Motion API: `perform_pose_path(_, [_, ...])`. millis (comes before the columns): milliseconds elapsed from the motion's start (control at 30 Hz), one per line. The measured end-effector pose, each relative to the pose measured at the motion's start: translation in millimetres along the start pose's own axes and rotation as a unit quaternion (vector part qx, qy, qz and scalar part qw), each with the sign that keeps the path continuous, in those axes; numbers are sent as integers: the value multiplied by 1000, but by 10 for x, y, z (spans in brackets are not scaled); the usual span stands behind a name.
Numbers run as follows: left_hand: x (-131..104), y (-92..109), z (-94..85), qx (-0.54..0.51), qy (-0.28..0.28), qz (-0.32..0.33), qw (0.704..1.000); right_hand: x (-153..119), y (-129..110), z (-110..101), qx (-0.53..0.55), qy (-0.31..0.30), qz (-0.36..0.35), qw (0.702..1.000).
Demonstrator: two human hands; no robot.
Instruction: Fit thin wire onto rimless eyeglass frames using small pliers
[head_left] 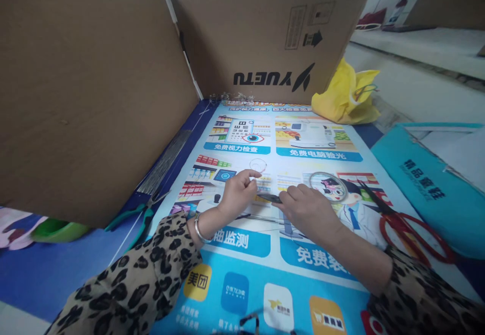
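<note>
My left hand (239,192), with a silver bangle (202,228) at the wrist, is closed, thumb and forefinger pinched near a thin wire loop (258,165). Facing it, my right hand (308,208) is wrapped round a slim dark metal tool (270,198), whose tip points left and reaches my left fingers. A coil of thin wire (328,187) lies on the printed poster (238,264) beyond my right hand. Thin wires run under both hands; their ends cannot be followed.
Red-handled scissors (399,229) lie at right, by a teal box (428,188). A yellow bag (344,95) stands at the back. Green-handled pliers (146,213) and a bundle of wires (163,165) are at left. Cardboard panels (265,32) rise behind and left.
</note>
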State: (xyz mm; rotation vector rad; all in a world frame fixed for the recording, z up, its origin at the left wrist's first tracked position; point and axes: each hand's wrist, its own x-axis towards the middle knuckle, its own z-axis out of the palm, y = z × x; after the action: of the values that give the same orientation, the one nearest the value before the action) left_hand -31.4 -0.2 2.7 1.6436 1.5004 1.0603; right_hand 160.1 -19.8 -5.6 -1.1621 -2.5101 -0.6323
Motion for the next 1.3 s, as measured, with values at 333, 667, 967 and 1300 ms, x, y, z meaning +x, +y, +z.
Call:
perform_pose_path(333, [16,-23,16,-273,-112,-72,953,17,67,-50,-26,14,26,999])
perform_pose_path(667, [28,-70,53,-241,-108,-73,962,21,89,-71,-32,4,31,999])
perform_pose_path(967, [9,9,30,-288,-88,-89,950,22,43,-37,-7,8,58,998])
perform_pose_path(1300, [-4,-7,-12,-402,-139,-103,899,-16,10,39,141,-31,137,980])
